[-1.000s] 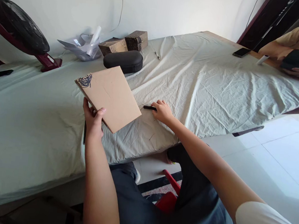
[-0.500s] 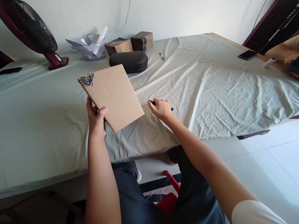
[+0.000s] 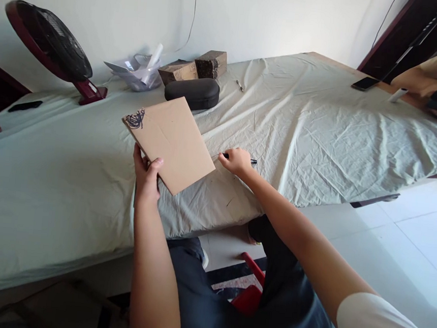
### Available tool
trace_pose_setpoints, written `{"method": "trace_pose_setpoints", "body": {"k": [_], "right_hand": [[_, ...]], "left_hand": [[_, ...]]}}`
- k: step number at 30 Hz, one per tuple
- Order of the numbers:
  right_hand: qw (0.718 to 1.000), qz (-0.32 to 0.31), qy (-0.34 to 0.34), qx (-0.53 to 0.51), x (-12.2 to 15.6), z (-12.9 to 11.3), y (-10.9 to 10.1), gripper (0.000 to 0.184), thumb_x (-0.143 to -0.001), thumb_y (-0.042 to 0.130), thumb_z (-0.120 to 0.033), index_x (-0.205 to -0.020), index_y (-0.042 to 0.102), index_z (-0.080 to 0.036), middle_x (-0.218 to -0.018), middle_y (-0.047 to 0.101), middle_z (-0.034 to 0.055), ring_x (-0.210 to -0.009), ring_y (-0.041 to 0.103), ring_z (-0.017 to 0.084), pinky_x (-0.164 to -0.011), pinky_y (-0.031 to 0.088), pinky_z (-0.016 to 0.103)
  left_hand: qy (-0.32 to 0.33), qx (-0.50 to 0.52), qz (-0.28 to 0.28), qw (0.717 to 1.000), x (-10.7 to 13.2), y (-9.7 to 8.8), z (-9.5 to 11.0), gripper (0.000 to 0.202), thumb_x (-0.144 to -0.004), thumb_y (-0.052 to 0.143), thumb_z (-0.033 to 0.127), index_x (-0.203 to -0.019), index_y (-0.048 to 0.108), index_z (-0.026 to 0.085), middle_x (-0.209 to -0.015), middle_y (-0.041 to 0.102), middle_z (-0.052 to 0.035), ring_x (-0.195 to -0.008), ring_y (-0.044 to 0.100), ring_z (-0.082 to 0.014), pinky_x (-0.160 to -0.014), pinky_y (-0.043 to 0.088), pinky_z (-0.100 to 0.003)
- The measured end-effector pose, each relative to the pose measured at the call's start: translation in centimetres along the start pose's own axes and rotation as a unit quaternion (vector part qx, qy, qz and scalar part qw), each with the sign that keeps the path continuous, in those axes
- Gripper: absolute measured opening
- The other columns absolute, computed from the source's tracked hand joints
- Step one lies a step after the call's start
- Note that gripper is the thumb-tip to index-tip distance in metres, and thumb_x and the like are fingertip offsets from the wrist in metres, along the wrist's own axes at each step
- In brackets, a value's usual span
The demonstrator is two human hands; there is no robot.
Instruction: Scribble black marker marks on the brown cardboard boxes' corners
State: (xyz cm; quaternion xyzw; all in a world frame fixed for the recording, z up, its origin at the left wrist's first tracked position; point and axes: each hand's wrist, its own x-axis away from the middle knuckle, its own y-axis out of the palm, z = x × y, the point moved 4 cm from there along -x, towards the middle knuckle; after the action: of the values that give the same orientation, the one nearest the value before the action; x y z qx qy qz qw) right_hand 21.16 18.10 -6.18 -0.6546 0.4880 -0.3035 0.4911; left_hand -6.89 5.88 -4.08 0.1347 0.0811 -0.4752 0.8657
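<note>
Cloth-covered tabletop and the objects lying on it

The tabletop (image 3: 340, 64) is draped in a pale green cloth (image 3: 67, 186), smoother at left, heavily creased at centre and right; a bare wooden margin shows at the far right. Along the far side, from left to right: a dark flat object (image 3: 25, 106); a dark red fan (image 3: 93, 93), upright on its base; a clear plastic bag (image 3: 139, 81) with white contents; two brown boxes (image 3: 211, 64), side by side; and, just nearer, a black oblong case (image 3: 192, 93). A slim pen (image 3: 239, 85) lies right of these. Near the right end are a phone (image 3: 365, 84), lying flat, and a small white cylinder (image 3: 398, 95).
</note>
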Motion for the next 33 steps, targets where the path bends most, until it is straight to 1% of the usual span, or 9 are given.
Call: {"method": "trace_pose_setpoints", "body": {"k": [6,9,14,16,21,24,26,28,33], "right_hand": [[1.000,-0.009,0.002,0.023,-0.6,0.3,1.0,0.054,-0.105,0.046,-0.051,-0.096,0.084,-0.014,-0.096,0.082,0.0182,-0.086,0.073,0.030,-0.070,0.040,0.036],[0.999,-0.006,-0.032,0.029,-0.7,0.2,1.4,0.044,-0.106,0.051,-0.046,-0.112,0.083,-0.016,-0.120,0.081,0.0195,-0.115,0.072,0.035,-0.094,0.050,0.042],[0.988,0.047,-0.106,-0.097,-0.3,0.2,0.6,0.058,-0.111,0.047,-0.057,-0.143,0.071,-0.015,-0.151,0.067,0.0225,-0.150,0.051,0.041,-0.135,0.020,0.068],[0.948,0.003,-0.145,-0.283,0.2,-0.3,0.3,0.068,-0.110,0.043,-0.066,-0.156,0.062,-0.019,-0.158,0.064,0.0198,-0.154,0.051,0.039,-0.136,0.025,0.068],[0.744,-0.183,-0.179,-0.618,2.7,-3.3,0.2,0.103,-0.089,0.076,-0.073,-0.175,0.035,-0.033,-0.172,0.054,0.0107,-0.158,0.052,0.036,-0.133,0.044,0.058],[0.702,-0.195,-0.158,-0.667,3.3,-4.2,0.0,0.103,-0.085,0.084,-0.063,-0.172,0.038,-0.032,-0.171,0.056,0.0101,-0.155,0.056,0.037,-0.131,0.049,0.055],[0.699,-0.185,-0.143,-0.676,3.3,-4.1,-0.2,0.101,-0.084,0.086,-0.061,-0.169,0.041,-0.031,-0.169,0.058,0.0100,-0.154,0.057,0.037,-0.131,0.050,0.056],[0.703,-0.173,-0.137,-0.676,3.3,-3.9,-0.5,0.099,-0.082,0.087,-0.060,-0.167,0.044,-0.032,-0.167,0.059,0.0091,-0.154,0.056,0.037,-0.131,0.049,0.056],[0.709,-0.171,-0.153,-0.667,3.6,-3.9,-0.9,0.100,-0.082,0.087,-0.060,-0.168,0.043,-0.035,-0.169,0.057,0.0081,-0.156,0.054,0.037,-0.133,0.047,0.058]], "left_hand": [[-0.001,0.007,0.016,1.000,0.4,0.1,0.4,0.117,-0.058,0.083,0.043,-0.165,0.042,0.023,-0.131,0.065,-0.0126,-0.132,0.063,-0.0323,-0.110,0.053,-0.044],[-0.004,-0.003,0.012,1.000,0.4,0.2,0.5,0.114,-0.059,0.082,0.043,-0.165,0.042,0.024,-0.130,0.067,-0.0119,-0.132,0.064,-0.0318,-0.109,0.054,-0.044],[-0.010,-0.004,-0.004,1.000,0.6,0.0,0.7,0.113,-0.065,0.083,0.042,-0.168,0.041,0.022,-0.133,0.069,-0.0125,-0.130,0.065,-0.0282,-0.103,0.055,-0.038],[-0.019,0.001,-0.016,1.000,1.0,0.3,0.9,0.109,-0.067,0.084,0.041,-0.167,0.044,0.023,-0.134,0.071,-0.0120,-0.126,0.066,-0.0271,-0.100,0.056,-0.036],[-0.068,0.045,-0.078,0.994,2.3,2.6,0.8,0.088,-0.076,0.082,0.054,-0.156,0.057,0.025,-0.149,0.070,-0.0150,-0.129,0.070,-0.0325,-0.102,0.061,-0.043],[-0.115,-0.039,-0.053,0.991,2.4,2.7,0.1,0.088,-0.096,0.045,0.082,-0.161,0.052,0.023,-0.156,0.066,-0.0185,-0.137,0.069,-0.0364,-0.106,0.062,-0.051],[-0.145,-0.238,-0.002,0.960,2.2,1.3,-0.2,0.086,-0.104,0.026,0.079,-0.165,0.048,0.023,-0.159,0.063,-0.0200,-0.146,0.064,-0.0373,-0.114,0.059,-0.056],[-0.170,-0.428,0.055,0.886,2.1,-0.8,-0.1,0.080,-0.101,0.049,0.069,-0.164,0.050,0.019,-0.163,0.058,-0.0253,-0.157,0.052,-0.0451,-0.123,0.049,-0.067],[-0.230,-0.548,0.104,0.797,2.8,-4.8,0.2,0.080,-0.078,0.083,0.047,-0.145,0.064,0.009,-0.165,0.047,-0.0392,-0.158,0.039,-0.0648,-0.121,0.034,-0.087]]}}
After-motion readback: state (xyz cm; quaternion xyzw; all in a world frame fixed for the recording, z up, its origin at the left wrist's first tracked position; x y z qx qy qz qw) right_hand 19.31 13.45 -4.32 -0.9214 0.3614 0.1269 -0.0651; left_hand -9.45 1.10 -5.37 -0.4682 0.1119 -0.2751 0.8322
